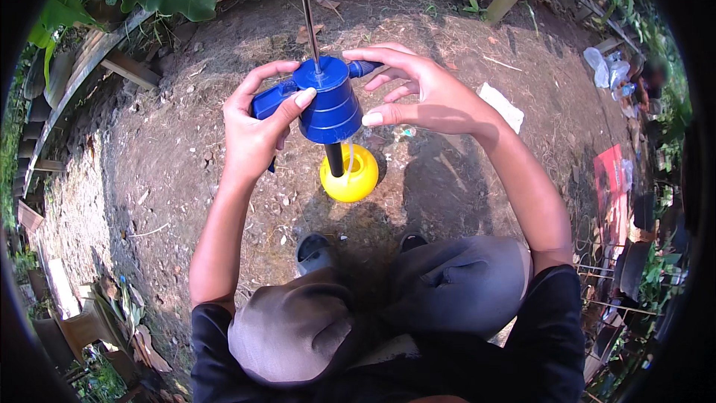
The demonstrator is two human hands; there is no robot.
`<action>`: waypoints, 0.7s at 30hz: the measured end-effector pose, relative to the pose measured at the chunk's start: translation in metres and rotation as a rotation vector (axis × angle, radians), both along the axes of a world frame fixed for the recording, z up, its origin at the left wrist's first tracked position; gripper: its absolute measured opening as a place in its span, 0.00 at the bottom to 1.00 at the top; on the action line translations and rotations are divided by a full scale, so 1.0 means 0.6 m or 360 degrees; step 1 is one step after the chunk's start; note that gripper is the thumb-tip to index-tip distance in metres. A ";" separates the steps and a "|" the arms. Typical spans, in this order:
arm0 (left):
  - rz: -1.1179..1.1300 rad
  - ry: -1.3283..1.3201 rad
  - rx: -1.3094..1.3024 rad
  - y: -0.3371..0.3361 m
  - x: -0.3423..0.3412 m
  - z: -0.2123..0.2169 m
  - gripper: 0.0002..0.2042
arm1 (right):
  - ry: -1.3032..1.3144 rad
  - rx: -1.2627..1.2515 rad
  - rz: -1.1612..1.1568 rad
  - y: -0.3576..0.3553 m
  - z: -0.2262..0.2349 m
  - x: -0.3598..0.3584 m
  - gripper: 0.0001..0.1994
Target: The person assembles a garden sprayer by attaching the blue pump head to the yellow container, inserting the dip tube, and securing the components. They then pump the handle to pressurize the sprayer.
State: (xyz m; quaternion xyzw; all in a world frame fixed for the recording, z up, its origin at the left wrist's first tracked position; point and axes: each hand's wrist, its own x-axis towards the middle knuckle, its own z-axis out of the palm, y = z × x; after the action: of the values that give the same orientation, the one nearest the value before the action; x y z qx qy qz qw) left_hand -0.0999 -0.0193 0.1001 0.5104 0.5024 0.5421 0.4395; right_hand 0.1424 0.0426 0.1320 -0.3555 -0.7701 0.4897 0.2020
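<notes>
A blue pump sprayer head (328, 108) hangs upright over a round yellow bottle (348, 190) on the ground. My left hand (257, 123) is closed round its handle side, thumb pressed on the blue body. With curled fingers, my right hand (418, 89) grips the other side: the index finger lies along the top by the ribbed nozzle (365, 68), the thumb at the lower rim. A metal rod (306, 11) rises from the top out of view. Below the head, a black tube (334, 160) and a thin clear tube reach down to the bottle's open mouth.
Bare soil (186, 157) with dry litter surrounds the bottle. My shoes (313, 246) are just behind it, under my bent knees. A white scrap (500, 107) lies to the right, with plastic bags (608, 71) and a red sheet (610, 186) farther right. Wooden edging and plants ring the plot.
</notes>
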 end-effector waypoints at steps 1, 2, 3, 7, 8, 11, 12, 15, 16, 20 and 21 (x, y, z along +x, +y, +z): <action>0.0009 0.0046 0.0052 0.001 0.001 -0.003 0.20 | -0.0004 0.0155 -0.0034 0.003 -0.006 -0.002 0.32; 0.0020 0.0094 0.0092 -0.002 0.002 -0.005 0.21 | -0.0007 0.0298 -0.0067 0.006 -0.011 -0.006 0.28; 0.0035 0.0058 0.0092 -0.005 0.004 -0.002 0.21 | 0.0039 0.0294 -0.0068 0.006 -0.008 -0.006 0.25; -0.0048 -0.0047 0.0196 -0.006 0.012 0.020 0.22 | 0.0299 0.0452 -0.0103 0.015 0.012 0.002 0.17; -0.0042 -0.0036 0.0209 -0.005 0.013 0.026 0.22 | 0.0391 0.0529 -0.0110 0.018 0.013 0.002 0.15; -0.0059 -0.0043 0.0214 -0.004 0.016 0.038 0.22 | 0.0444 0.0526 -0.0130 0.017 0.019 0.004 0.16; -0.0072 -0.0049 0.0212 -0.004 0.016 0.039 0.22 | 0.0456 0.0524 -0.0136 0.016 0.019 0.005 0.16; -0.0088 -0.0029 0.0214 -0.006 0.014 0.039 0.22 | 0.0435 0.0381 -0.0082 0.008 0.028 0.007 0.15; -0.0079 0.0005 0.0225 -0.006 0.012 0.039 0.22 | 0.0436 0.0352 -0.0094 0.007 0.023 0.005 0.15; -0.0072 0.0051 0.0159 -0.004 0.011 0.020 0.22 | 0.0418 0.0254 -0.0155 0.005 0.001 0.003 0.15; -0.0080 0.0052 0.0156 -0.003 0.011 0.011 0.22 | 0.0418 0.0225 -0.0166 0.005 -0.007 0.002 0.15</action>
State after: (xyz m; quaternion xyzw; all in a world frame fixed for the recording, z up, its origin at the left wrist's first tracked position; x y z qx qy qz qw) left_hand -0.0934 -0.0209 0.1064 0.5526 0.4694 0.5463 0.4194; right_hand 0.1436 0.0456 0.1277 -0.3128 -0.7502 0.4653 0.3506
